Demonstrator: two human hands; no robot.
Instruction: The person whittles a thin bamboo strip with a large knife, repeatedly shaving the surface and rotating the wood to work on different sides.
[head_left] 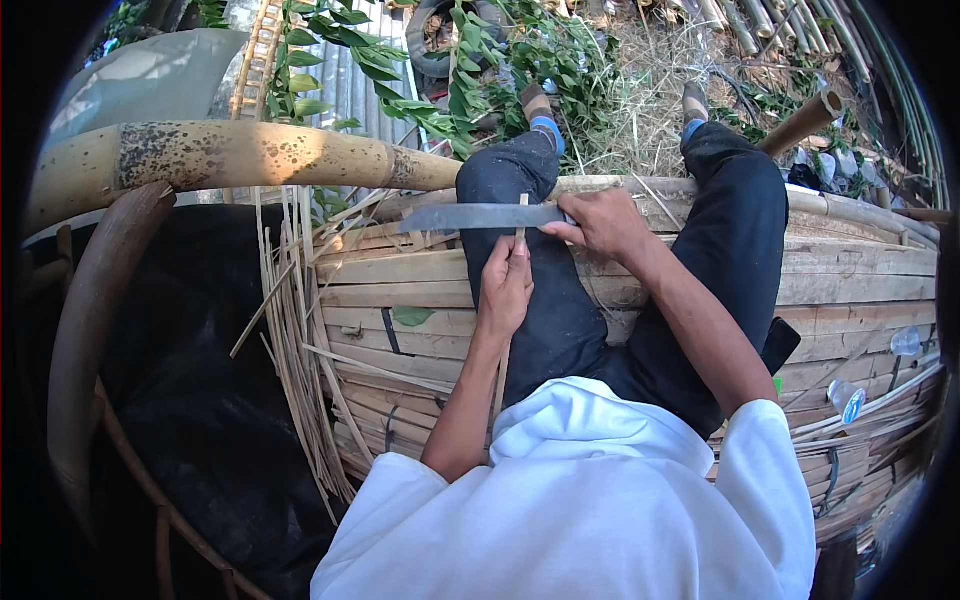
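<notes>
A thin bamboo strip [502, 375] stands nearly upright in the view, with my left hand [507, 285] closed around its upper part. My right hand [606, 228] grips the handle of a wide-bladed knife [465, 217]. The blade points left and lies across the strip just above my left fingers, over my thigh. The strip's top end shows just beyond the blade. Its lower part runs along my left forearm towards my shirt. Most of the knife's handle is hidden in my right hand.
I sit on a slatted bamboo bench [400, 295]. Thin strips [300, 350] lie piled at its left. A thick bamboo pole [270, 158] crosses the upper left. Plastic cups [846, 399] and a dark phone-like object [780, 345] are at right. Leafy branches [560, 75] lie beyond my feet.
</notes>
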